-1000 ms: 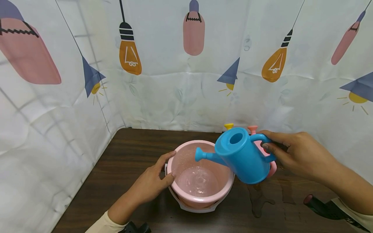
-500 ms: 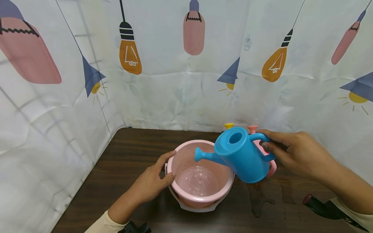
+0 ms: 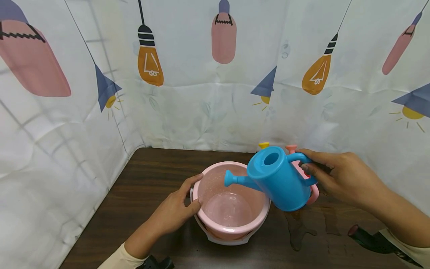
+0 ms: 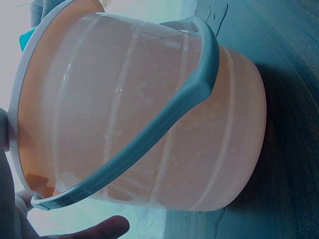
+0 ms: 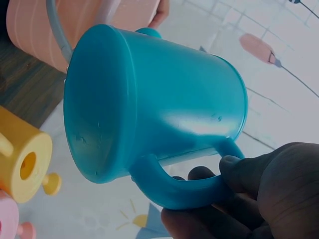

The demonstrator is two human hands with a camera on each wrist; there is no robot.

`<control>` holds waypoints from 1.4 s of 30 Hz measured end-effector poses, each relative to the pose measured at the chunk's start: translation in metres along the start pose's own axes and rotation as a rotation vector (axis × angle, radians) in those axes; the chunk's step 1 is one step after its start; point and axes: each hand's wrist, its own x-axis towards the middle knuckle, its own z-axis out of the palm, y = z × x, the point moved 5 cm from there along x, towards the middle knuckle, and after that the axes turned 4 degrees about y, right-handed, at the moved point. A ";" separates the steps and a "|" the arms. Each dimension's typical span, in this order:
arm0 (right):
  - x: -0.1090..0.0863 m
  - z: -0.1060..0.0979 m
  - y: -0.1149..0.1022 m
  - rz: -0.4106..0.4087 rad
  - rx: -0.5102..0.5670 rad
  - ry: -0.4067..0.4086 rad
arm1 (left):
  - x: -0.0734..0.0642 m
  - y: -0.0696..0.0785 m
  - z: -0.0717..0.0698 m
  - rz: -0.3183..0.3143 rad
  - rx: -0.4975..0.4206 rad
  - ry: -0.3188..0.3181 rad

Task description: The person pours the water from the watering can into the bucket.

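Observation:
My right hand (image 3: 339,175) grips the handle of a blue watering can (image 3: 280,179), held tilted with its spout over a pink bucket (image 3: 231,228). A thin trickle falls from the spout into shallow water (image 3: 228,209) at the bucket's bottom. The left hand (image 3: 176,209) holds the bucket's near-left rim, with thumb and index finger at the edge. In the left wrist view the bucket's handle (image 4: 149,139) hangs down along its side. From the right wrist the can's wet base (image 5: 97,104) shows, with my fingers curled round the handle.
Behind the blue can stand a pink watering can (image 5: 7,214) and a yellow one (image 5: 30,149), mostly hidden in the head view. Spilled water (image 3: 299,231) lies on the dark wooden table (image 3: 161,168). A printed white curtain (image 3: 201,112) encloses the table's back and left.
Splashing in the bucket has lessened and the stream from the spout looks thinner. The blue can has tipped up very slightly; both hands stay almost still.

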 end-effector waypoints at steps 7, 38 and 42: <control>-0.001 0.000 0.001 0.010 0.012 -0.002 | -0.001 0.000 0.000 -0.003 -0.006 0.001; -0.001 0.000 0.002 0.005 0.018 0.007 | -0.001 -0.001 0.001 -0.007 0.003 0.014; -0.001 0.000 0.002 0.002 0.015 0.006 | -0.001 -0.001 0.001 -0.004 0.000 0.015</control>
